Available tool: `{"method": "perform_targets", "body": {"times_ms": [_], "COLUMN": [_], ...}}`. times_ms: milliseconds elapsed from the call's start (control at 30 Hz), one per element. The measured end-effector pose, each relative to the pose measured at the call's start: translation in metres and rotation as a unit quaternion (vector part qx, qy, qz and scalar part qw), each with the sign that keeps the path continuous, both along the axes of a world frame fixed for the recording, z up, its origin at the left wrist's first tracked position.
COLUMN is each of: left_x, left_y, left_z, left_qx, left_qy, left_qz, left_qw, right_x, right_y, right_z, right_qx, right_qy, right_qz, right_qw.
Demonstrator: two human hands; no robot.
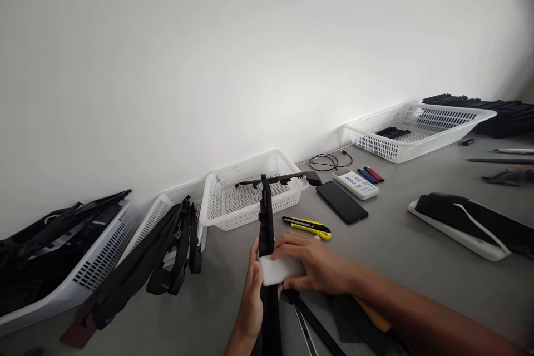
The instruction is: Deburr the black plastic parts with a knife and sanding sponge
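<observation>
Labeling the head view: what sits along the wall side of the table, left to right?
Basket of black parts → white basket → yellow utility knife → black phone → white remote → large white basket.

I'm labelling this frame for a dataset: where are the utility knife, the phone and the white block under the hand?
Utility knife (pixel 307 227): head view, middle of its yellow body.
Phone (pixel 341 202): head view, centre of its dark screen.
White block (pixel 276 270): head view, its bare left face.

A plain white wall (pixel 208 55) fills the upper view, meeting a smooth grey table (pixel 417 245) that runs along its foot, with soft even light and a brighter patch at right.
</observation>
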State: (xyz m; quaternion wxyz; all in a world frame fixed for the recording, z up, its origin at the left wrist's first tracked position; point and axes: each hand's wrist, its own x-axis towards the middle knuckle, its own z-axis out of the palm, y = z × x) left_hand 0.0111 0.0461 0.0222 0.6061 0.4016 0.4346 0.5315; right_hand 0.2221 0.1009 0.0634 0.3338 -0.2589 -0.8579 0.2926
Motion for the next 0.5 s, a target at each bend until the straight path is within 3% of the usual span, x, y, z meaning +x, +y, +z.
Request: {"method": "perform_targets", "body": {"times_ms": [100, 233, 333, 433, 500], "left_x": [0.002, 0.002, 0.0, -0.003, -0.006], "left_y": [-0.002, -0.004, -0.003, 0.001, 0.004], "left_z": [-0.002, -0.006, -0.008, -0.008, -0.008], "left_qx": [-0.023, -0.028, -0.02, 0.002, 0.012], "left_qy": [-0.026, 0.009, 0.021, 0.04, 0.051], "left_qz": [-0.01, 0.01, 0.033, 0.08, 0.081], "left_qw": [0.999, 1.0, 0.999, 0.996, 0.995], "right_x": [0.0, 0.004, 0.007, 0.007, 0.005], "right_y": [-0.001, 0.003, 0.003, 0.0, -0.003], "right_z": [0.001, 0.004, 0.008, 0.011, 0.011], "right_qx": [0.008, -0.012, -0.016, -0.043, -0.047], "right_qy": [-0.009, -0.008, 0.003, -0.011, -0.017], "right_qz": [-0.079, -0.014, -0.045, 0.047, 0.055], "right_qw": [0.997, 1.0, 0.999, 0.998, 0.997]}}
